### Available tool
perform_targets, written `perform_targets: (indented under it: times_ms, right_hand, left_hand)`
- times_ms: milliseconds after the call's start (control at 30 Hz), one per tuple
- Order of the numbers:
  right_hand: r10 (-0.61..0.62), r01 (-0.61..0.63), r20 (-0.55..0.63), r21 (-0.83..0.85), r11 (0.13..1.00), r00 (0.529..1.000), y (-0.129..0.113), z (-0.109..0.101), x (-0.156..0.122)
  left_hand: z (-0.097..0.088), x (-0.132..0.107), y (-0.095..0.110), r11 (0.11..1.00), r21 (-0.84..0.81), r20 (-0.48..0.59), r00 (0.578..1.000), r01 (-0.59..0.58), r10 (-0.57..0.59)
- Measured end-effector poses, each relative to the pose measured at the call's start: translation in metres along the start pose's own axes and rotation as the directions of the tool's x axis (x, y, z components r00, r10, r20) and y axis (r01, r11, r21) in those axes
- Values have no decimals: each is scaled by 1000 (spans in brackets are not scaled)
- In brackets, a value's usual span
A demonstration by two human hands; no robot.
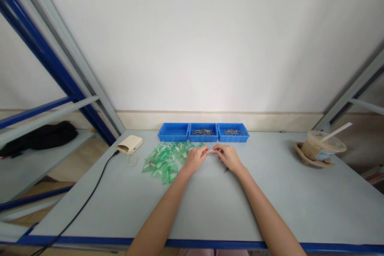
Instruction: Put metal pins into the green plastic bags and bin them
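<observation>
My left hand [195, 159] and my right hand [229, 157] meet over the table, fingertips pinched. Between them is a small whitish strip [210, 151], gripped at its two ends; it is too small to make out its kind. Close to the left hand lies a loose pile of small green see-through bags [163, 160], some with things inside. Beneath the right hand a small dark thin piece [226, 170] rests on the table, partly hidden. Behind the hands, the middle blue bin [204, 139] holds brassy screw-like pieces [202, 132], and the right blue bin [234, 139] holds silvery ones [232, 132].
A third blue bin [173, 138] stands at the left of the row, against the wall. On the grey table [210, 208] are a cream-coloured device [130, 144] with a black cable [99, 182] at the left, and a drink cup [321, 146] in a cardboard holder [312, 163] at the right.
</observation>
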State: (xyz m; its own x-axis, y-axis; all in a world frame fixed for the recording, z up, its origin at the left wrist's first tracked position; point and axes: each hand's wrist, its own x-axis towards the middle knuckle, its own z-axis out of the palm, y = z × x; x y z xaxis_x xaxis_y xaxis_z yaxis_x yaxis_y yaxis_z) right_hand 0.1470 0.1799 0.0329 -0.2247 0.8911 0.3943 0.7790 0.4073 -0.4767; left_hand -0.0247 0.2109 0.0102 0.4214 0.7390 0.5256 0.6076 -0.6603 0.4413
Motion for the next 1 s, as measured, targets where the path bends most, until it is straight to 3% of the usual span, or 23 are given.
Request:
perform_targets:
  times_ms: [333, 467, 667, 767, 867, 1000]
  right_hand:
    - [32, -33, 32, 5, 999, 999, 0, 2, 0]
    - [38, -38, 27, 24, 999, 999, -4, 4, 7]
    - [171, -175, -96, -36, 984, 981, -26, -2, 70]
    - [221, -259, -188, -207, 943, 957, -34, -4, 95]
    - [174, -248, -254, -300, 921, 951, -27, -6, 86]
    - [46, -56, -41, -277, 959, 998, 6, -12, 37]
  left_hand:
    - [3, 1, -4, 1000, -10, -18, 1000, 8, -8]
    - [2, 4, -8, 993, -93, -60, 995, 73, -79]
    - [-3, 5, -12, 971, -153, -140, 968, 185, -207]
    - [-4, 2, -11, 976, -131, -104, 976, 176, -190]
    - [-6, 0, -9, 986, -88, -95, 984, 145, -153]
    - [-6, 1, -6, 993, -43, -80, 991, 106, -109]
